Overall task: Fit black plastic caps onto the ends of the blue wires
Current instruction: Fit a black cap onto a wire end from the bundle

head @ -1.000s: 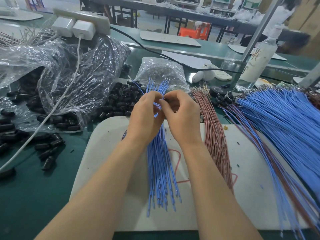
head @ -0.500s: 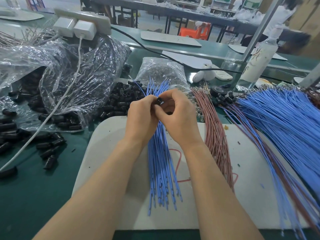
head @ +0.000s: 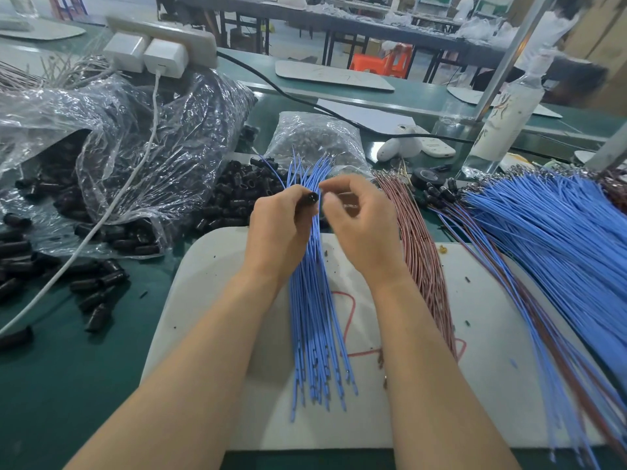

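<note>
L hand [head: 281,228] grip pinches short black plastic cap [head: 311,198], mouth toward R hand [head: 363,225], prob so a wire end feeds straight in. R grip curled beside it (blurred, can't tell if pinching). Between them, thin blue wire bundle [head: 312,317] lies along white rounded board [head: 210,266].

A dark green matte workbench top [head: 51,385] fills the near and left ground. Beyond it a second green bench surface [head: 424,91] runs from left to right. Farther off stands a long dark table on black metal legs [head: 356,23], with an orange plastic stool [head: 381,64] below its right part. A silver metal post [head: 509,52] rises at far right, with brown board-like panels [head: 604,39] behind it. Pale grey floor [head: 98,6] shows at far left. The light is soft and even.
</note>
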`<state>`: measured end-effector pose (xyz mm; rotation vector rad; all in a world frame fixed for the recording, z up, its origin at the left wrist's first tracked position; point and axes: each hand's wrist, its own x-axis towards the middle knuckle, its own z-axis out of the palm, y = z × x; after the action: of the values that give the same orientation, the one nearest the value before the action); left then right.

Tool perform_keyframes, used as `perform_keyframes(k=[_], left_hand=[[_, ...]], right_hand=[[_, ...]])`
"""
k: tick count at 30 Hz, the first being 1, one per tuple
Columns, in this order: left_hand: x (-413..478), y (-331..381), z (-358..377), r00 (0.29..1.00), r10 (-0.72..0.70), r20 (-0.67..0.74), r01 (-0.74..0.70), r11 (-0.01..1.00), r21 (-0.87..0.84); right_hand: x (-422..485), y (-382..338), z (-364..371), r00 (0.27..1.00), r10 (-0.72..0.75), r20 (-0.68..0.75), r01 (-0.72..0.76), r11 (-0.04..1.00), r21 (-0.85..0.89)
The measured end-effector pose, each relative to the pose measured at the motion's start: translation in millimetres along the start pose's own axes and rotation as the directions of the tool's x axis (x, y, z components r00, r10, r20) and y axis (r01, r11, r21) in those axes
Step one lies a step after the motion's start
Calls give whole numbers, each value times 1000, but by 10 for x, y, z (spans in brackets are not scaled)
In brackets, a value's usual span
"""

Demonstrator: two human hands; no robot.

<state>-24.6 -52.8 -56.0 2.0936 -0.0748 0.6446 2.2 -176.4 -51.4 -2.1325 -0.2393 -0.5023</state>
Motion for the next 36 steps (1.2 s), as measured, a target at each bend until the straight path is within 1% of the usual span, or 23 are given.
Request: perform_keyframes(k=[2,3,4,6,8,12,14,17,19,20,22,26,28,29,31,33,36], left_hand=[[-2,-8,17,1000,6,0,-6,1000,-10],[-1,-10,25,1000,9,1,-9,1000,-15],[1,-13,33,1000,10,4,-9,1000,-18],[7,-23,44,1000,13,7,-12,1000,-15],[9,-32,49,1000,21,8,-21,1000,-12],[11,-30,43,1000,31,3,-31,999,-12],[14,-33,49,999,33,6,-33,999,-11],[12,-34,58,1000,30,9,-30,999,-23],[12,-31,58,1000,30,8,-30,999,-27],[12,-31,57,1000,31,6,-30,999,-28],[10,-28,57,999,40,2,-40,999,-24],[-4,-10,57,998,54,13,-53,998,-17],[-8,-6,55,998,55,14,-54,998,-22],[-9,-6,53,998,56,13,-55,998,-24],[-9,-1,51,998,53,16,-53,998,-26],[-10,1,51,999,48,22,-48,998,-31],[-10,6,46,999,45,19,-44,998,-42]], right_hand=[[-27,-44,-127,986,45,-161,-36,998,57],[-43,-23,-200,965,96,-244,-85,995,59],[-55,1,-271,943,162,-291,-161,987,27],[-49,103,-339,910,270,-314,-305,950,-68],[-46,179,-340,912,316,-261,-363,918,-158],[-50,217,-307,930,321,-180,-361,892,-273],[-47,206,-281,943,298,-146,-329,897,-295],[-70,156,-202,976,216,-23,-212,924,-318],[-83,143,-151,977,204,63,-166,909,-382],[-81,143,-131,973,215,80,-162,890,-426],[-84,147,-105,972,224,62,-168,862,-478],[-85,157,-49,975,223,-13,-203,859,-470],[-93,154,-47,975,214,-67,-222,883,-413],[-91,144,-61,975,202,-95,-223,917,-331],[-87,98,-117,973,193,-129,-205,975,-83],[-75,17,-179,972,215,-92,-203,972,120],[-80,-111,-238,973,227,50,-229,894,386]])
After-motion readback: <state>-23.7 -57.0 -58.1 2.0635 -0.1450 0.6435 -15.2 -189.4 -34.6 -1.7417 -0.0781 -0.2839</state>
